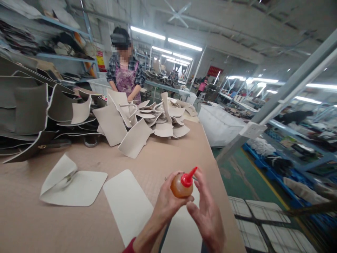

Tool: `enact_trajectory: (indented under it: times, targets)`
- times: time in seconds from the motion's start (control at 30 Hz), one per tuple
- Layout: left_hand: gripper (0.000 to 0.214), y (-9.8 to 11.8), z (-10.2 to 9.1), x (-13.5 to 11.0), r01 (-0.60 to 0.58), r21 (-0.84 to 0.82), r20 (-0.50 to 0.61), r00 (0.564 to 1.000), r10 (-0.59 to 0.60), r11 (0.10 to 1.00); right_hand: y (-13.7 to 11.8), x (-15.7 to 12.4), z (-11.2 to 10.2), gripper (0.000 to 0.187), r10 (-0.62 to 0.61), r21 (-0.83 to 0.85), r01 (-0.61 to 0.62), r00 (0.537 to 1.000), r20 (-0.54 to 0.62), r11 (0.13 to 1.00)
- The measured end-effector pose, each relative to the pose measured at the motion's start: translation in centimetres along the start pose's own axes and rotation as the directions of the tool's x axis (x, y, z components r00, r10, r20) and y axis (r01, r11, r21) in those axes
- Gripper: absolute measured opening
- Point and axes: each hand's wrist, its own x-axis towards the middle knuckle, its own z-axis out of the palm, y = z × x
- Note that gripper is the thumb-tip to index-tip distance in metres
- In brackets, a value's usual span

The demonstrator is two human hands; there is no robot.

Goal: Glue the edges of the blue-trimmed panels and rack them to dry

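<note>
Left fingers [180,202] around red-nozzled bottle [183,186], apparently amber liquid [177,190] inside.

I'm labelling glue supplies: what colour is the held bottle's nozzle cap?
The nozzle cap is red, seen in the head view.

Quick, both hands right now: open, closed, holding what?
Left hand: closed around the bottle.
Right hand: open, fingers curved beside the red cap; contact cannot be told.

The bottle [177,189] lies in the left hand [168,202], with the right hand [209,212] just to its right, above the table [105,158]. Leftward on the table lie an inner panel [126,200] and an outer panel [88,186]; behind them sits a pile of pieces [165,130], with a co-worker [127,75] beyond.
</note>
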Motion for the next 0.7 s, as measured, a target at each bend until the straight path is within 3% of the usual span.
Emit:
enact_trajectory:
  times: [0.07, 0.1, 0.17, 0.27, 0.33, 0.4, 0.47, 0.57, 0.67, 0.7]
  targets:
    - [0.066, 0.9, -0.8, -0.1, 0.071, -0.058, 0.137, 0.989, -0.063, 0.996, -0.6, 0.9, -1.7, 0.07, -0.032, 0.012, 0.033, 0.997, -0.072, 0.999]
    - [0.065, 1.3, -1.1, -0.1, 0.105, -0.093, 0.214, 0.973, -0.083, 0.99, -0.9, 1.7, -2.5, 0.068, -0.052, 0.018, 0.052, 0.998, -0.048, 0.998]
    - [0.063, 1.9, -1.6, -0.1, 0.162, -0.15, 0.367, 0.925, -0.097, 0.975, -1.5, 3.4, -4.1, 0.06, -0.046, 0.058, 0.036, 0.983, 0.178, 0.998]
    - [0.063, 2.4, -1.7, 0.2, 0.2, -0.143, 0.539, 0.837, -0.093, 0.969, -2.0, 5.4, -5.3, 0.049, 0.007, 0.087, -0.06, 0.859, 0.512, 0.994]
    - [0.063, 2.7, -1.7, 0.4, 0.192, -0.118, 0.61, 0.788, -0.081, 0.974, -2.3, 6.0, -5.5, 0.036, 0.004, 0.085, -0.07, 0.793, 0.61, 0.994]
    - [0.063, 3.0, -1.7, 0.4, 0.169, -0.105, 0.641, 0.765, -0.063, 0.98, -2.5, 5.9, -5.3, 0.027, -0.02, 0.089, -0.046, 0.778, 0.628, 0.995]
    - [0.063, 3.0, -1.6, 0.3, 0.161, -0.114, 0.625, 0.779, -0.055, 0.98, -2.4, 5.3, -4.9, 0.025, -0.038, 0.08, -0.01, 0.811, 0.583, 0.997]
    - [0.062, 2.2, -0.8, 0.1, 0.153, -0.103, 0.496, 0.864, -0.083, 0.983, -1.5, 4.1, -3.9, 0.025, -0.034, 0.0, 0.038, 0.906, 0.422, 0.999]
    - [0.062, 0.5, 1.1, 0.3, 0.063, -0.004, 0.181, 0.982, -0.061, 0.998, 0.0, 3.5, -1.9, 0.022, -0.039, -0.153, 0.064, 0.986, 0.162, 0.986]
    - [0.06, -0.1, 1.8, 0.4, 0.02, 0.026, 0.047, 0.999, -0.021, 0.999, 0.6, 3.4, -1.1, 0.022, -0.054, -0.202, 0.064, 0.997, 0.056, 0.977]
